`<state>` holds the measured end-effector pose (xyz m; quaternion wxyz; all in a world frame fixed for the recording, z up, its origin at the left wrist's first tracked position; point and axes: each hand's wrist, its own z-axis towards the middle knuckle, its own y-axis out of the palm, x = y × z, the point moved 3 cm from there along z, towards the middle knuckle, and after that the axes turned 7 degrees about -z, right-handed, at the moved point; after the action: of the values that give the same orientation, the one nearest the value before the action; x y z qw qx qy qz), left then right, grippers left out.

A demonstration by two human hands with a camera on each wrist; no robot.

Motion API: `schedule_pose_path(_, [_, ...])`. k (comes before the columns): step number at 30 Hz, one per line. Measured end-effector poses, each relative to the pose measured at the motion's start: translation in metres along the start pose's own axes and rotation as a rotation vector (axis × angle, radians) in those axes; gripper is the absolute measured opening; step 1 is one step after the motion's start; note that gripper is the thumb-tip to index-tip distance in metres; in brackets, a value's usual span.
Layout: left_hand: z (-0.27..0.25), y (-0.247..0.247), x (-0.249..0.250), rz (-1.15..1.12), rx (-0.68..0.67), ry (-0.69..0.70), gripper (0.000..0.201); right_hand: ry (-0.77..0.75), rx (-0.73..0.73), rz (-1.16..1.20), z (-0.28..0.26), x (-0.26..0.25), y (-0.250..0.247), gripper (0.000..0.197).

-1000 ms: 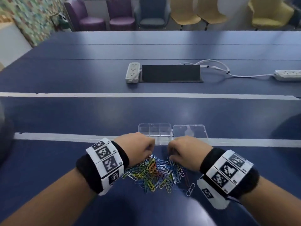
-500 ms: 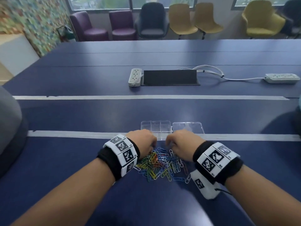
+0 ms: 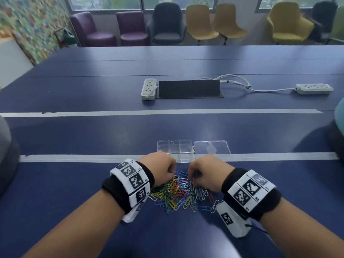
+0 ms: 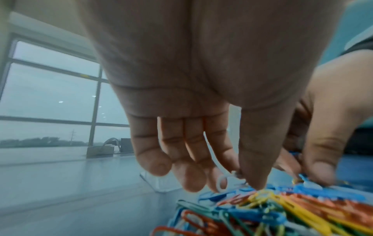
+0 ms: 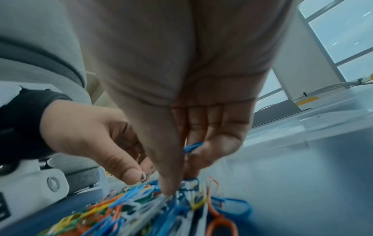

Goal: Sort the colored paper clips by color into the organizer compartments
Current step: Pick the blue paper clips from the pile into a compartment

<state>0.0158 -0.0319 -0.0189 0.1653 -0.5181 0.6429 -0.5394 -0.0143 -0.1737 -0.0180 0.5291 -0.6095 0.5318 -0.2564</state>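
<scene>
On the near part of the dark blue table [image 3: 74, 183] lies a loose heap of paper clips [image 3: 176, 196]: thin wire loops coated in blue, yellow, green, orange-red and white, tangled over one another, with a few strays at the heap's right and near edges. It sits just near of a pale tape strip [image 3: 74, 158] that crosses the table.

The left hand [image 3: 160, 169] hovers over the heap's far left edge, knuckles up and fingers curled downward. In the left wrist view its thumb and forefinger tip pinch a white paper clip [image 4: 222, 183], whose loop sticks out below them; the other fingers [image 4: 153, 161] hang curled beside it.

Just past the hands stands the clear plastic organizer [image 3: 175, 146], its dividers marking out small compartments, with its open lid [image 3: 212, 148] flat to the right. Its near edge is hidden behind the knuckles, so the compartments cannot be counted fully.

The right hand [image 3: 206, 172] is at the heap's far right edge, fingers also curled down. The right wrist view shows a blue paper clip [image 5: 192, 146] held against its bent fingers, while the thumb [image 5: 167, 183] reaches down into the pile. That view is smeared low down, and the clips there blur into streaks of colour.

Marker-printed bands [image 3: 130, 180] wrap both wrists and cover the heap's outer fringes.
</scene>
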Motion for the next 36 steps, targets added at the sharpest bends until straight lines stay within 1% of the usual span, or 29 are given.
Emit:
schedule_pose_path(5, [-0.004, -0.004, -0.009, -0.162, 0.055, -0.007, 0.003, 0.032, 0.048, 0.149, 0.000, 0.007, -0.005, 0.033])
schedule_pose_path(6, [-0.004, -0.004, -0.011, -0.186, 0.064, -0.009, 0.004, 0.036, 0.060, 0.164, 0.000, 0.007, -0.006, 0.037])
schedule_pose_path(8, [-0.005, -0.003, -0.012, -0.188, 0.072, -0.016, 0.015, 0.051, 0.064, 0.181, 0.001, 0.008, -0.008, 0.039])
schedule_pose_path(10, [-0.006, -0.003, -0.011, -0.169, 0.070, -0.029, 0.024, 0.080, 0.066, 0.180, 0.004, 0.007, -0.008, 0.036])
schedule_pose_path(11, [-0.006, -0.003, -0.010, -0.170, 0.067, -0.040, 0.025, 0.093, 0.076, 0.172, 0.006, 0.005, -0.009, 0.035])
schedule_pose_path(14, [-0.004, -0.002, -0.010, -0.170, 0.062, -0.083, 0.020, 0.131, 0.109, 0.168, 0.011, -0.003, -0.006, 0.032])
schedule_pose_path(17, [-0.001, 0.000, -0.011, -0.119, 0.105, -0.075, 0.023, 0.146, 0.127, 0.118, 0.018, -0.010, -0.003, 0.026])
schedule_pose_path(19, [-0.001, 0.002, -0.011, -0.064, 0.132, -0.067, 0.024, 0.156, 0.110, 0.064, 0.022, -0.013, 0.000, 0.019])
schedule_pose_path(22, [0.003, 0.006, -0.011, -0.014, 0.141, -0.073, 0.021, 0.188, 0.049, -0.024, 0.027, -0.016, 0.006, 0.017])
schedule_pose_path(24, [0.005, 0.006, -0.011, -0.003, 0.146, -0.077, 0.019, 0.197, 0.034, -0.045, 0.030, -0.017, 0.008, 0.017])
schedule_pose_path(30, [0.006, 0.008, -0.011, 0.018, 0.123, -0.081, 0.016, 0.158, 0.013, -0.064, 0.029, -0.019, 0.008, 0.017])
schedule_pose_path(33, [0.003, 0.006, -0.013, -0.049, 0.136, -0.083, 0.013, 0.125, 0.009, -0.095, 0.026, -0.020, 0.007, 0.016])
schedule_pose_path(36, [-0.003, 0.004, -0.010, -0.119, 0.147, -0.080, 0.006, 0.086, 0.013, -0.096, 0.027, -0.019, 0.008, 0.019])
